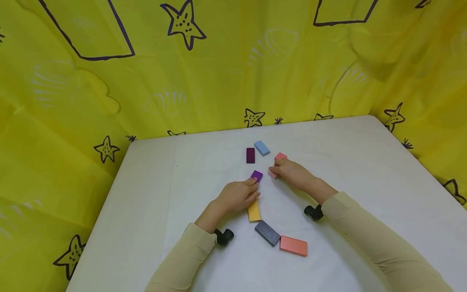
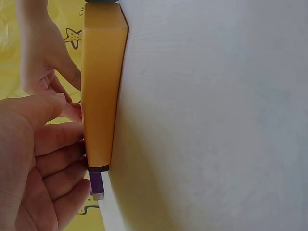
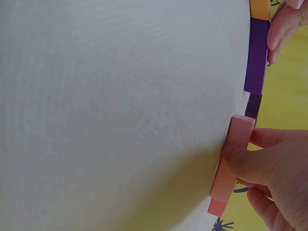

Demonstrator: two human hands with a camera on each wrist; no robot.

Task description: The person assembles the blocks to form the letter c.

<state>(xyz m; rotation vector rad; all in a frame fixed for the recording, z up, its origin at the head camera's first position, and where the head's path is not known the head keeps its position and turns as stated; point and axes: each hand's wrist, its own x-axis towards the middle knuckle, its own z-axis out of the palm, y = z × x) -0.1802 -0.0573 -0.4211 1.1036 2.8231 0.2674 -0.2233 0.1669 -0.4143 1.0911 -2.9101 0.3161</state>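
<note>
My right hand [image 1: 293, 175] pinches a light pink block [image 3: 240, 129] between thumb and fingers, low over the white table. A coral block [image 1: 280, 155] lies just past it. My left hand [image 1: 235, 196] rests beside a purple block [image 1: 257, 175], its fingertips touching that block and the fingers only lightly bent. A yellow block [image 1: 254, 212] lies end to end with the purple one, partly hidden by the left hand in the head view. In the left wrist view the yellow block [image 2: 102, 91] stands large beside the left fingers.
Nearer me, a dark grey block [image 1: 267, 232] and another coral block [image 1: 293, 245] continue the bent row from the yellow one. Beyond the purple block lie a maroon block [image 1: 250, 155] and a light blue block [image 1: 262, 148]. A yellow patterned curtain [image 1: 219, 81] hangs behind the table [image 1: 146, 227].
</note>
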